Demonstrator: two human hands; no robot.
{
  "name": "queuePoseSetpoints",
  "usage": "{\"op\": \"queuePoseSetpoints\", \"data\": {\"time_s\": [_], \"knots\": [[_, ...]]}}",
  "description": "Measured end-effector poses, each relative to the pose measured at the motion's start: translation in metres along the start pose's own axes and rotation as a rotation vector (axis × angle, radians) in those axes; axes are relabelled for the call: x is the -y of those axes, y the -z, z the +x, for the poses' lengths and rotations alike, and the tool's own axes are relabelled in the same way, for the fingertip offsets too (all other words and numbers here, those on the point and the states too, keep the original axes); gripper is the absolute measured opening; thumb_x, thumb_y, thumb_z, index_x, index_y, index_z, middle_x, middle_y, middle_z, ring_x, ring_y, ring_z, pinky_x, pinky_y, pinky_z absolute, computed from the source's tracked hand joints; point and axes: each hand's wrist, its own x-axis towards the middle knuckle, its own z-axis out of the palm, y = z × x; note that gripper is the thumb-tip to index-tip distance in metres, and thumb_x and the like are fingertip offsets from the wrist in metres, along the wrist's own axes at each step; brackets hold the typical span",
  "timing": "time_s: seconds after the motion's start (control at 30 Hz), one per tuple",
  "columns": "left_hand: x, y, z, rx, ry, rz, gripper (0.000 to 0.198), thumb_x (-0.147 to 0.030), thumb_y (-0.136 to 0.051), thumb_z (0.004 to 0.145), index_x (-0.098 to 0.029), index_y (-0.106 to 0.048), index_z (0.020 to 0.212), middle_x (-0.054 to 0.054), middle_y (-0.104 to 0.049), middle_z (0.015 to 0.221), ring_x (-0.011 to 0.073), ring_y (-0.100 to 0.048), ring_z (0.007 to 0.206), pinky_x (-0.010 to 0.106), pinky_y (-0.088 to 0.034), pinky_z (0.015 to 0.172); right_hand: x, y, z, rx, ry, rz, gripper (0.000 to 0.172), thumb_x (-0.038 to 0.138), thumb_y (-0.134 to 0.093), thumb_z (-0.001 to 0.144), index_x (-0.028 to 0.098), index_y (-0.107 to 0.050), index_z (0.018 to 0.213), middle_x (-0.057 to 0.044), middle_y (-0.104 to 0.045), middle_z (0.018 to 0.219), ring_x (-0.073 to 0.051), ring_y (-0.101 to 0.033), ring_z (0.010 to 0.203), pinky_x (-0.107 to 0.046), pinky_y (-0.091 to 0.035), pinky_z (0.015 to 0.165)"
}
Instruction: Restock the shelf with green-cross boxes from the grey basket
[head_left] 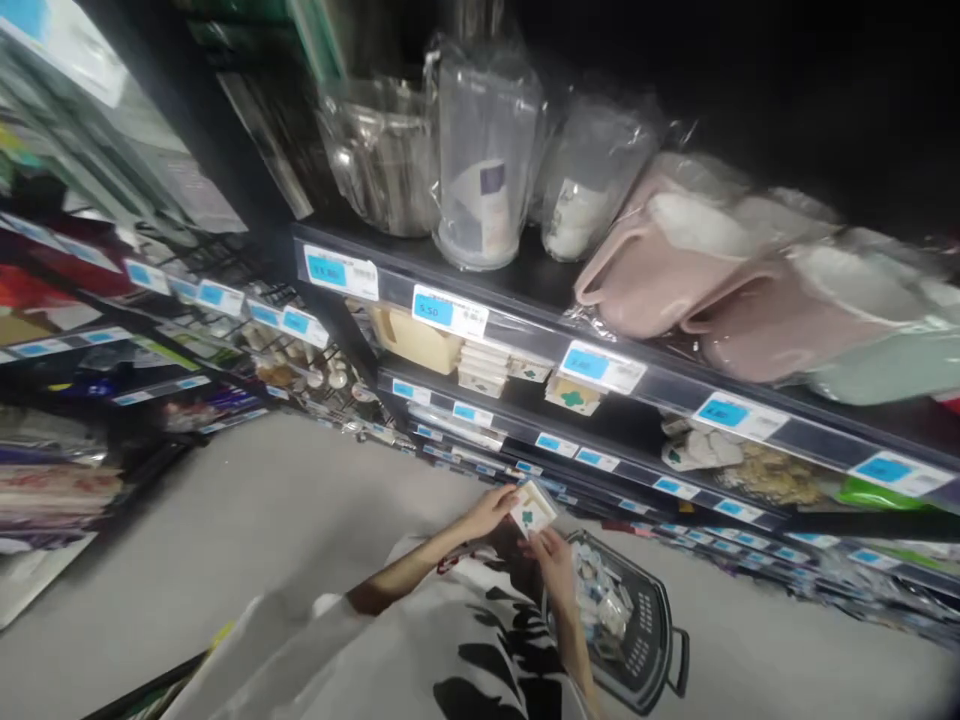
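Between my hands is a small flat white box (534, 508) with a green clover-like mark and a yellowish panel. My left hand (491, 510) pinches its left edge. At its lower right corner, my right hand (551, 560) grips it with the fingers closed. On the shelf in front, a stack of similar white boxes (482, 368) sits beside another box with a green clover mark (571, 394). Below my right forearm stands a dark shopping basket (652, 625) with several packaged items in it, too blurred to name.
On the upper shelf stand plastic-wrapped clear pitchers (484, 150) and pink mugs (652, 280). Price tags (450, 312) line the shelf edges. More shelving with folded goods (60, 500) is at the left. Grey floor (262, 510) runs between the shelves.
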Motion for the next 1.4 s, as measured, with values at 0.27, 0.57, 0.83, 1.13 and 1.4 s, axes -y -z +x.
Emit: {"op": "queuePoseSetpoints", "data": {"time_s": [0.27,0.57,0.83,1.13,1.4], "knots": [[-0.038,0.046,-0.01,-0.072,0.229,-0.269,0.064,-0.07,-0.067,0.08,-0.014,-0.068,0.112,0.005,-0.068,0.085,0.0151,-0.06,0.071,0.026,-0.05,0.062,0.027,-0.066,-0.007,-0.108,0.097,0.049,0.046,0.054,-0.085,0.07,0.015,-0.077,0.094,-0.007,-0.079,0.074,-0.021,-0.071,0.058,-0.033,-0.06,0.063],[-0.074,0.018,0.018,0.263,-0.081,-0.09,0.042,-0.04,-0.073,0.086,-0.018,-0.067,0.12,0.011,-0.071,0.119,0.0218,-0.068,0.1,0.03,-0.054,0.084,0.03,-0.042,-0.01,-0.364,0.186,-0.073,0.042,0.057,-0.076,0.077,0.017,-0.07,0.088,-0.008,-0.077,0.071,-0.021,-0.071,0.061,-0.029,-0.054,0.056],[-0.064,0.038,0.002,0.295,-0.429,0.225,0.027,-0.008,-0.051,0.088,-0.019,-0.068,0.105,0.009,-0.07,0.112,0.0204,-0.065,0.108,0.034,-0.051,0.097,0.039,-0.042,-0.006,-0.347,0.353,-0.29,0.027,0.034,-0.07,0.075,0.016,-0.073,0.095,-0.016,-0.075,0.12,-0.028,-0.073,0.1,-0.037,-0.059,0.084],[-0.059,0.058,-0.005,0.157,-0.405,0.238,0.022,-0.021,-0.054,0.095,-0.02,-0.069,0.11,0.011,-0.072,0.115,0.0229,-0.067,0.11,0.038,-0.051,0.101,0.046,-0.066,-0.004,-0.205,0.487,-0.392,0.032,0.028,-0.07,0.078,0.02,-0.074,0.109,-0.014,-0.07,0.132,-0.03,-0.065,0.121,-0.046,-0.051,0.104],[-0.061,0.054,-0.011,0.209,-0.246,0.292,0.046,-0.035,-0.055,0.1,-0.024,-0.055,0.145,0.01,-0.063,0.142,0.0244,-0.06,0.131,0.039,-0.045,0.113,0.081,-0.045,-0.006,-0.178,0.344,-0.543,0.034,0.047,-0.069,0.088,0.017,-0.076,0.101,-0.006,-0.075,0.087,-0.018,-0.064,0.068,-0.027,-0.051,0.061]]}}
